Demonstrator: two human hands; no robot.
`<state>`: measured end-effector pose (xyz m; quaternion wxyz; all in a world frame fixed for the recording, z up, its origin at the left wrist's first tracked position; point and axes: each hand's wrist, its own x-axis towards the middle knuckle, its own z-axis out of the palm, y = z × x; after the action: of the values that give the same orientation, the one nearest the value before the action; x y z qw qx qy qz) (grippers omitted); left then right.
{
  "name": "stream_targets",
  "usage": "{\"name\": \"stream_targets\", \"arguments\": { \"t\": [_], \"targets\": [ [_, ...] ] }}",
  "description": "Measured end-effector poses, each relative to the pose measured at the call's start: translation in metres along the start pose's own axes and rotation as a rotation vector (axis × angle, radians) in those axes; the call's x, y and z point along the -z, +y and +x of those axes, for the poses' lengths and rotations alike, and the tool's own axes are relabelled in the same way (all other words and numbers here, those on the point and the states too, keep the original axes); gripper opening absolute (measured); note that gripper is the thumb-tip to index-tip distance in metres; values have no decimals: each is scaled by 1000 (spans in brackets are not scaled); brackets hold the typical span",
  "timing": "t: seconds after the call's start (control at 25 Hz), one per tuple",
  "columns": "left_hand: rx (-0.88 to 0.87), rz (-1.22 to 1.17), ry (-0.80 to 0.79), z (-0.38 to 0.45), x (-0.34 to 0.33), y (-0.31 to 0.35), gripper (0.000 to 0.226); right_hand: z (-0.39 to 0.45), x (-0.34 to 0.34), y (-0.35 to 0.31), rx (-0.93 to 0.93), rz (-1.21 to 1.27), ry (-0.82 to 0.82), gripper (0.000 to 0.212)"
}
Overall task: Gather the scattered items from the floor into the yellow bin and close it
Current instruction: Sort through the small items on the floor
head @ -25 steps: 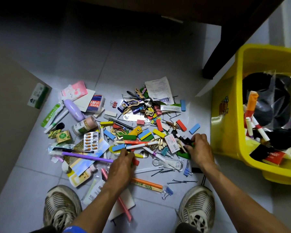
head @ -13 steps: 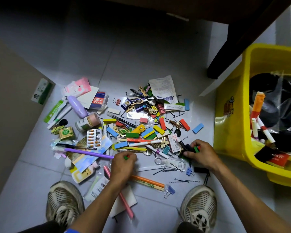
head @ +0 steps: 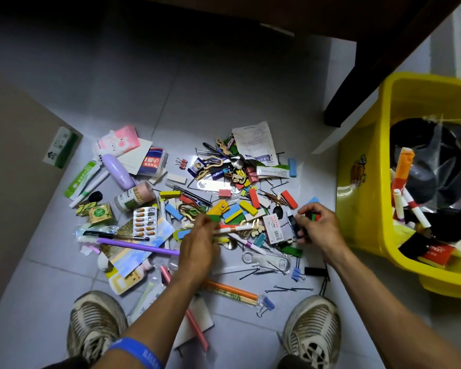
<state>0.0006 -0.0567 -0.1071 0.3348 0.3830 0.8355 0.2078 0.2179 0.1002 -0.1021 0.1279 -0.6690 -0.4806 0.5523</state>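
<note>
A heap of small scattered items (head: 224, 198) covers the tiled floor: coloured blocks, pens, binder clips, hairpins, pill packs, paper packets. The open yellow bin (head: 362, 209) stands at the right and holds markers, black bags and packets; no lid is in view. My left hand (head: 200, 243) is down in the middle of the heap, fingers curled round a small green block beside a white and orange pen (head: 237, 228). My right hand (head: 318, 229) is at the heap's right edge, next to the bin, and grips a few small red, green and black blocks.
A dark table leg (head: 357, 89) comes down behind the bin. A brown cardboard panel (head: 16, 182) lines the left side. My two shoes (head: 96, 323) (head: 313, 328) stand just before the heap. A purple stick (head: 139, 247) and an orange pencil (head: 229, 287) lie near my left arm.
My left hand has moved forward from the near edge of the heap to the coloured blocks in its middle. My right hand has lifted slightly with more small blocks in its fingers.
</note>
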Motion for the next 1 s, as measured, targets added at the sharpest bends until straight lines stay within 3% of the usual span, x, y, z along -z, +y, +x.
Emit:
{"name": "stream_targets", "arguments": {
  "t": [0.2,0.44,0.56,0.64,0.76,1.0],
  "targets": [
    [-79,229,-305,-25,-14,-13,18,4,-16,4,134,-186,-49,10],
    [12,81,34,-15,0,-13,12,-14,-34,24,217,-408,-101,12],
    [16,200,8,1,5,-6,15,-12,-34,24,219,-423,-87,9],
    [17,279,-18,7,4,0,23,-6,-30,19,266,-468,38,11],
    [20,324,-12,10,-1,3,31,14,-15,13,414,-748,265,32],
    [126,212,-46,10,-10,2,42,33,-9,17,374,-1085,146,21]
  ]
}}
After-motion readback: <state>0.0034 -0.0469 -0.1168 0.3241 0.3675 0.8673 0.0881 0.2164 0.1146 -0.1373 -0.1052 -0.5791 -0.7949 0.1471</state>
